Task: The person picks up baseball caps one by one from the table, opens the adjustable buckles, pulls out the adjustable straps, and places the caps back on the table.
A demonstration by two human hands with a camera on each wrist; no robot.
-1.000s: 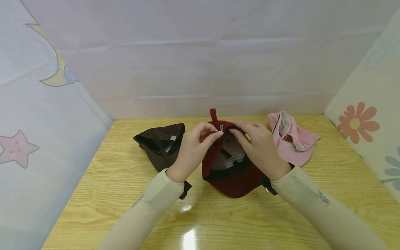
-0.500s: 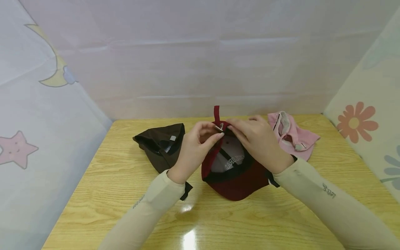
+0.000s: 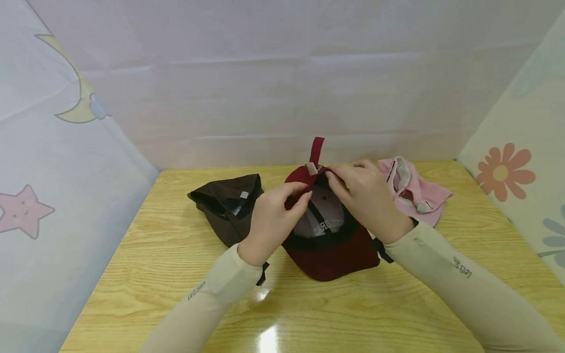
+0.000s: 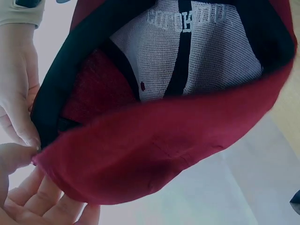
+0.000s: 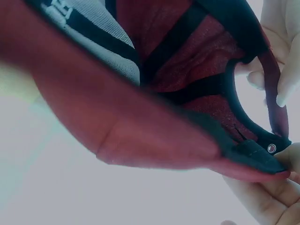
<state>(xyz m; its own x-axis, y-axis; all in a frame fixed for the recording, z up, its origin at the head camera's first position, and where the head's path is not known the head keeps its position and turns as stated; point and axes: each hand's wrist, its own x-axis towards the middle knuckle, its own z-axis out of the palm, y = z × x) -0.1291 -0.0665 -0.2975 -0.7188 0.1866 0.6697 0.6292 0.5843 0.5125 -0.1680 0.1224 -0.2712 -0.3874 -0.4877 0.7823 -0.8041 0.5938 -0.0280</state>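
Observation:
A dark red cap (image 3: 328, 262) is held up between both hands, its inside facing me and its visor low toward me. My left hand (image 3: 275, 215) pinches its back strap (image 5: 272, 89) between thumb and fingers. My right hand (image 3: 364, 196) grips the rim at the other side of the back opening, beside a small metal eyelet (image 5: 272, 148). A pale metal buckle (image 3: 311, 168) lies between the hands, and the loose strap end (image 3: 316, 149) sticks up above it. Pale mesh lining (image 4: 154, 51) with lettering shows inside. The right fingertips are partly hidden behind the fabric.
A dark brown cap (image 3: 225, 206) lies on the wooden table (image 3: 145, 274) to the left, partly behind the left hand. To the right, a pink cap (image 3: 417, 193) sits behind the right hand. Patterned cloth walls (image 3: 287, 98) stand close around the table.
My left hand has left the buckle and shifted down to the strap beside it. The buckle now shows uncovered, and the loose strap end has risen and moved right.

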